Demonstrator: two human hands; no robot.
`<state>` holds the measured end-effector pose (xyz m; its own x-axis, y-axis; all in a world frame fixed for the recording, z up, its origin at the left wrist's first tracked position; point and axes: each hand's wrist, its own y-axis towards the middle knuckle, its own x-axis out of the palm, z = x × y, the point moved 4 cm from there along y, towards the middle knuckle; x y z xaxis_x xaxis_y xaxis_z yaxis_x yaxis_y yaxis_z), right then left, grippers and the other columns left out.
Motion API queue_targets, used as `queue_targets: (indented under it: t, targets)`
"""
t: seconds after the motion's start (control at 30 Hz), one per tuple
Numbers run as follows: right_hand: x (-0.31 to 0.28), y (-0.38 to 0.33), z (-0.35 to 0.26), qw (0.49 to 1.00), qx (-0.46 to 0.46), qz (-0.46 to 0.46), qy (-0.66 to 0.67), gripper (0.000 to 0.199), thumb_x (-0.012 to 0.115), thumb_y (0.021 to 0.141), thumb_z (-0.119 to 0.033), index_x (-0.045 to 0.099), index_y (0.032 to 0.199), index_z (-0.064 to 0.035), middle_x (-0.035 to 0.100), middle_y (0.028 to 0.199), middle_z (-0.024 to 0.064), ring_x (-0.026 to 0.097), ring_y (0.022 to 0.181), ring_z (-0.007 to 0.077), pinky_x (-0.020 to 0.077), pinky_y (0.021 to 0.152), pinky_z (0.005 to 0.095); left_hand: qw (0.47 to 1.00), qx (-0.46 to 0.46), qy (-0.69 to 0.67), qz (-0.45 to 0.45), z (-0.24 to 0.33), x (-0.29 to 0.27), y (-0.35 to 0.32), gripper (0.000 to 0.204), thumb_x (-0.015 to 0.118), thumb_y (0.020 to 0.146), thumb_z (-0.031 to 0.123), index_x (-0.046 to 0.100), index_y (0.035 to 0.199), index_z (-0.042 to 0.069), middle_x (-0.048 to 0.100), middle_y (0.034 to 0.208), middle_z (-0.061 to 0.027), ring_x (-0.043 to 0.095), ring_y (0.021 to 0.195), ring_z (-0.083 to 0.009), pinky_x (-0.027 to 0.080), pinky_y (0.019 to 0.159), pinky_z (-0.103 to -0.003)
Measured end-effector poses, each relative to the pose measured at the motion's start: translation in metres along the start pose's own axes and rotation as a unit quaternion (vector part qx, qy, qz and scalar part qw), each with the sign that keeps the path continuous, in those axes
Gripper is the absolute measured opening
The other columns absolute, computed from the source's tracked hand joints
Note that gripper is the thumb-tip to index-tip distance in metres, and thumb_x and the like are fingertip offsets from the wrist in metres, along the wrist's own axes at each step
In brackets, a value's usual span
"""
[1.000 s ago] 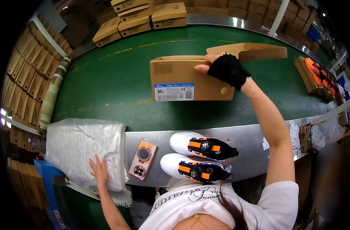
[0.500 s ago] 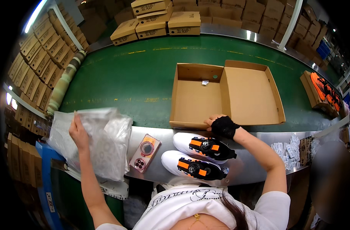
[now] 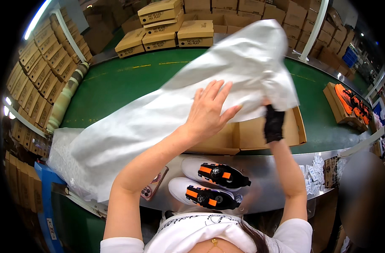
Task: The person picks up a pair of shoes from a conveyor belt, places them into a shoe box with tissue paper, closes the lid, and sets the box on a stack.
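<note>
Half a second ago the left hand was lifting a sheet from the paper stack at the left and the right hand rested by the shoes; now both hands are up over the open box, with the sheet of white wrapping paper (image 3: 167, 114) spread between them. Left hand (image 3: 209, 111) lies flat on the paper with fingers spread and straight, pressing rather than pinching, so its grip is open. Right hand (image 3: 273, 122), in a black fingerless glove, reaches up under the paper's far edge; its fingers are hidden by the sheet, so I cannot tell whether that grip is closed on it.

From the hands the paper runs out to 8 o'clock, down to the paper stack (image 3: 60, 147), and up to 1 o'clock, where it billows. Beneath it, at 5 o'clock from the left hand, lies the open cardboard box (image 3: 260, 135) on the green belt (image 3: 112, 84).

Nearer the person, at 6 o'clock, two white shoes (image 3: 209, 183) with black and orange straps sit side by side on the metal desk (image 3: 276, 168), and a phone (image 3: 152, 185) lies at their 9 o'clock. Closed boxes (image 3: 175, 27) are stacked at 12 o'clock beyond the belt, and a tray of orange shoes (image 3: 348, 103) sits at 3 o'clock.
</note>
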<state>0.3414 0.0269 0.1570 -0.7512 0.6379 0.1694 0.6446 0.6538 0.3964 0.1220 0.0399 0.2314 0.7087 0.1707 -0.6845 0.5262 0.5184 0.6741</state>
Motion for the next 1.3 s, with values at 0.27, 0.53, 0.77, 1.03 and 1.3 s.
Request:
queue_targets:
  t: [0.27,0.53,0.77,1.03,1.3]
  targets:
    - [-0.231,0.055,0.026,0.928,0.088,0.361,-0.041,0.026,0.073,0.067,-0.024,0.062,0.076,-0.0024,0.053,0.064,0.0012,0.046,0.050,0.0122,0.0390,0.045,0.0262,0.918,-0.132,0.343,-0.149,-0.124,0.002,-0.122,0.065,0.052,0.078,0.050,0.040,0.126,0.009,0.030,0.134,-0.0202,0.017,0.129,-0.0348,0.013,0.096,-0.063]
    - [-0.270,-0.023,0.049,0.948,0.263,0.169,0.053,0.046,0.066,0.075,-0.034,0.051,0.108,-0.0061,0.052,0.111,0.0070,0.053,0.092,0.0192,0.0420,0.073,0.0293,0.761,-0.611,-0.219,-0.001,-0.202,-0.032,-0.203,0.069,0.065,0.073,0.044,0.045,0.116,-0.005,0.050,0.113,-0.0195,0.051,0.102,-0.0269,0.043,0.083,-0.038]
    - [-0.055,-0.180,-0.069,0.811,-0.274,-0.438,-0.276,0.024,0.068,0.066,-0.019,0.056,0.083,-0.0070,0.058,0.083,0.0052,0.056,0.076,0.0218,0.0447,0.066,0.0316,0.717,-0.586,-0.370,-0.075,-0.151,0.030,-0.191,0.044,0.062,0.079,0.034,0.057,0.103,-0.004,0.062,0.094,-0.0111,0.060,0.080,-0.0185,0.048,0.067,-0.032]
    - [-0.006,-0.241,-0.053,0.602,-0.381,-0.598,-0.368,0.012,0.057,0.065,-0.021,0.052,0.056,-0.0156,0.047,0.057,-0.0037,0.049,0.065,0.0134,0.0370,0.070,0.0350,0.919,-0.393,-0.025,-0.013,-0.175,0.029,-0.169,0.037,0.046,0.086,0.033,0.055,0.087,-0.003,0.058,0.081,-0.0265,0.056,0.077,-0.0417,0.044,0.067,-0.045]
    - [0.067,-0.069,-0.047,0.865,0.019,-0.459,-0.202,0.036,0.060,0.075,-0.033,0.049,0.065,-0.0007,0.051,0.059,0.0122,0.055,0.059,0.0174,0.0400,0.052,0.0320,0.913,-0.367,0.167,-0.056,-0.208,-0.057,-0.160,0.032,0.041,0.088,0.033,0.047,0.083,0.002,0.057,0.074,-0.0251,0.052,0.073,-0.0461,0.040,0.064,-0.052]
